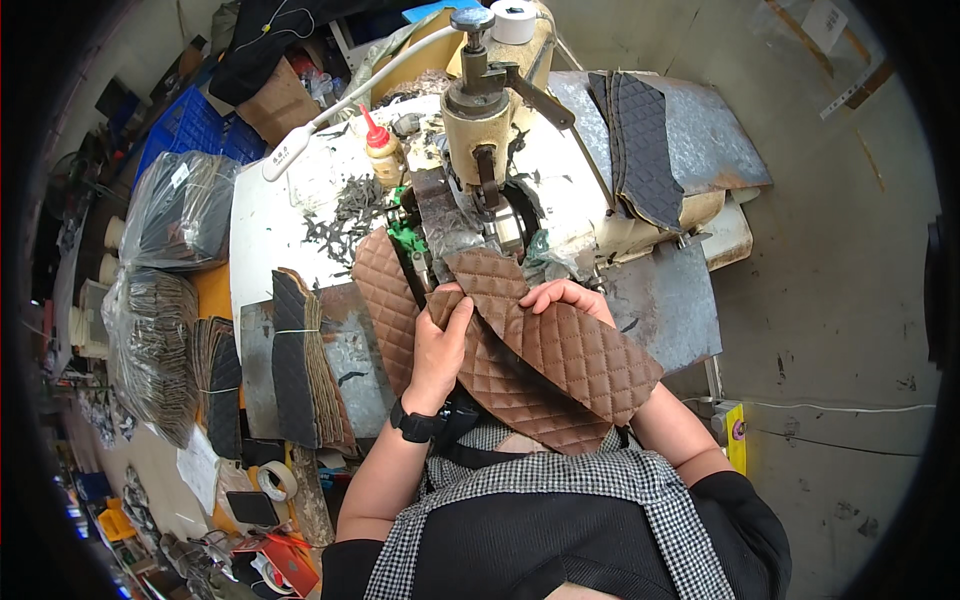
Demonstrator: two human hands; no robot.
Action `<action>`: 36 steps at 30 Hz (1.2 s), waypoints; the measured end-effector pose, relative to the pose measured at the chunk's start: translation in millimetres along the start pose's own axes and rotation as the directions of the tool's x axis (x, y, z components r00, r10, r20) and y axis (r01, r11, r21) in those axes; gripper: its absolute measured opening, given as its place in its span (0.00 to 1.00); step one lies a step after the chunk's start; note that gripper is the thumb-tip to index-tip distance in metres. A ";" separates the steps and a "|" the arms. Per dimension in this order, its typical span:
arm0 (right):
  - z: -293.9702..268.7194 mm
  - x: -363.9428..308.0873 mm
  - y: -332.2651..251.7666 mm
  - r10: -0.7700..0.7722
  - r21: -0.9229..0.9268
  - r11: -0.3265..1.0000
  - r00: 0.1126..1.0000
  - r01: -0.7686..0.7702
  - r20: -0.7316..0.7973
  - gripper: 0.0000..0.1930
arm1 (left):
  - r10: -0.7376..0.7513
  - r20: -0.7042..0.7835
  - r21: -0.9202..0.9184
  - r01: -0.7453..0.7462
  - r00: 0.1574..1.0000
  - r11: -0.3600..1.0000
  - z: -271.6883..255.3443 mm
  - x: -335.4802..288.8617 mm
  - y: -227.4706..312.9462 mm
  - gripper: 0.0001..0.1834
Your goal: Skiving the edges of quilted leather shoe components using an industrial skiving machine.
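Note:
My left hand (440,342), a dark watch on its wrist, pinches a brown quilted panel (505,385) between thumb and fingers. My right hand (568,297) grips the upper brown quilted panel (575,345), its fingers bent over the edge and the rest hidden behind it. This panel's far end reaches the work area of a cream industrial machine (478,140), just ahead of my hands. Another stretch of brown quilted material (385,300) hangs left of my left hand; I cannot tell whether it is a separate panel.
Dark scraps (355,212) litter the white tabletop (262,235) beside a red-tipped bottle (381,150). A tied stack of dark panels (297,360) lies left, near plastic-wrapped bundles (155,340). Dark quilted panels (645,150) rest on the metal sheet (710,130) at the right.

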State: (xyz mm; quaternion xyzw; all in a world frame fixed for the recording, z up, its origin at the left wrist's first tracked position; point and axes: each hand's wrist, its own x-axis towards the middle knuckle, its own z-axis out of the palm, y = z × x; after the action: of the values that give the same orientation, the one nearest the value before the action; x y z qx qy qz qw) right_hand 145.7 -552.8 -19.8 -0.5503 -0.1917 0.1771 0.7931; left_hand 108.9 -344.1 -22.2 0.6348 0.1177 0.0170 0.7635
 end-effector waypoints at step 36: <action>7.7 -0.6 -26.5 -0.074 -0.118 0.990 0.997 0.075 0.009 0.11 | 0.056 0.079 0.078 -0.062 0.995 0.995 6.7 2.9 34.1 0.11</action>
State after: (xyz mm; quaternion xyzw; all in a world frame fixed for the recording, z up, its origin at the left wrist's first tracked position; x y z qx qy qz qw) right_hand 143.3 -555.7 7.5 -0.5885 -0.2239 0.1370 0.7647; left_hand 117.3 -343.5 11.7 0.6685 0.0702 0.0104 0.7403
